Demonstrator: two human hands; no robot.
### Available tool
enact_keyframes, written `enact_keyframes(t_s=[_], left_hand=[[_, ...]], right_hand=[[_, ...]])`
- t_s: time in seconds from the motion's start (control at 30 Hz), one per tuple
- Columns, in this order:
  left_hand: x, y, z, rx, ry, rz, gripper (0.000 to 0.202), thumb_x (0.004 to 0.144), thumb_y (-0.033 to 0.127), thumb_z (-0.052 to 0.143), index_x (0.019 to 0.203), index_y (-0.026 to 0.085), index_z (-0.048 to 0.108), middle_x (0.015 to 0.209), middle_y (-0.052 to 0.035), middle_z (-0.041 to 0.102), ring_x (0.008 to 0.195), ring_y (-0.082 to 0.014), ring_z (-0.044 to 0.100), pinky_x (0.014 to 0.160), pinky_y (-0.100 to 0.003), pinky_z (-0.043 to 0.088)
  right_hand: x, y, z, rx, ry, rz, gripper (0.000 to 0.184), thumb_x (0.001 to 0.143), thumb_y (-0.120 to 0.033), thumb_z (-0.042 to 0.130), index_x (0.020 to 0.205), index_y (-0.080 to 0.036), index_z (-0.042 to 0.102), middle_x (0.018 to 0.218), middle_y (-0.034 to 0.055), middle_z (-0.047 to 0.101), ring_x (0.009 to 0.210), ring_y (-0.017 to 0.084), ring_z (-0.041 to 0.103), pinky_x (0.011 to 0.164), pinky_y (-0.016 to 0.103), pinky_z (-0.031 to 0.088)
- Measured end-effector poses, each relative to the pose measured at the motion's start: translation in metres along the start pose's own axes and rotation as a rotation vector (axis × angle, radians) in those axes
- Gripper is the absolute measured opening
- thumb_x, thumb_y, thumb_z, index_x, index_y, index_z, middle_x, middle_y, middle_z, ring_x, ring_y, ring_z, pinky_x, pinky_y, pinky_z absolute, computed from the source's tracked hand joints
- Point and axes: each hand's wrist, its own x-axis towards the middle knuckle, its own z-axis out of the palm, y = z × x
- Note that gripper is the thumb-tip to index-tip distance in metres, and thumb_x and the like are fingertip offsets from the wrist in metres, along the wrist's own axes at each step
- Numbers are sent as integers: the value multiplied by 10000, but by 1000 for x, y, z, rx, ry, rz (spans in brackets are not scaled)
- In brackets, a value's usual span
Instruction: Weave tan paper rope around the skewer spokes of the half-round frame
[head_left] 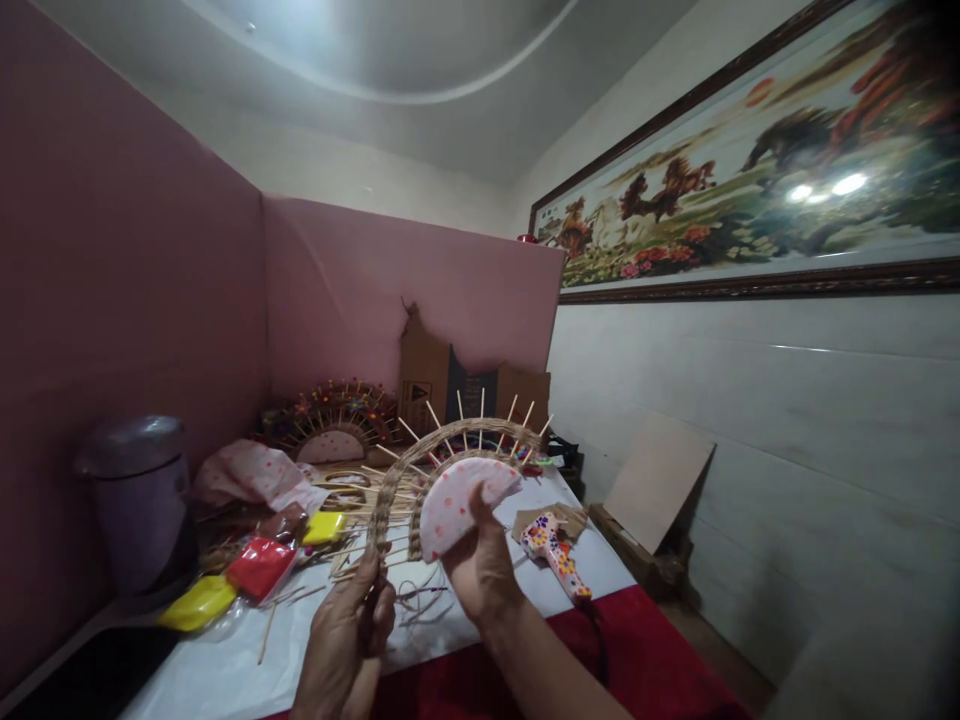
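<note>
I hold up a half-round woven fan frame [450, 445] with a pink dotted fabric centre [454, 500] and thin sticks radiating outward. My right hand [480, 565] grips the fabric centre from below, thumb over its front. My left hand [352, 630] is closed, pinching the loose straw weaving strands at the frame's lower left end. The frame hangs above the white table cover [225, 670].
A second decorated fan [334, 425] leans at the back. Red and yellow packets [259, 565], pink fabric [251, 470], a spotted glue gun [555, 555], a lidded pot [139, 495], cardboard boxes [427, 375] and a board [656, 480] against the wall surround me.
</note>
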Motion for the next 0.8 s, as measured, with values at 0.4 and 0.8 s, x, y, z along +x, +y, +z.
enact_keyframes(t_s=[0.4,0.8], left_hand=[[32,9,30,124,-180,-52,108,695,70,634,676,125,543,521,59,456,351,-14,395,313,-94,318],[45,-15,13,156,-83,-93,124,661,82,681,774,100,632,606,28,574,412,-23,466,349,-90,376]], right_hand=[[34,-15,-17,34,-51,91,185,608,-102,737,751,-154,632,712,-20,676,634,81,602,649,177,488],[30,-1,-50,73,24,178,230,602,-235,763,795,-189,647,774,1,699,714,141,631,699,273,513]])
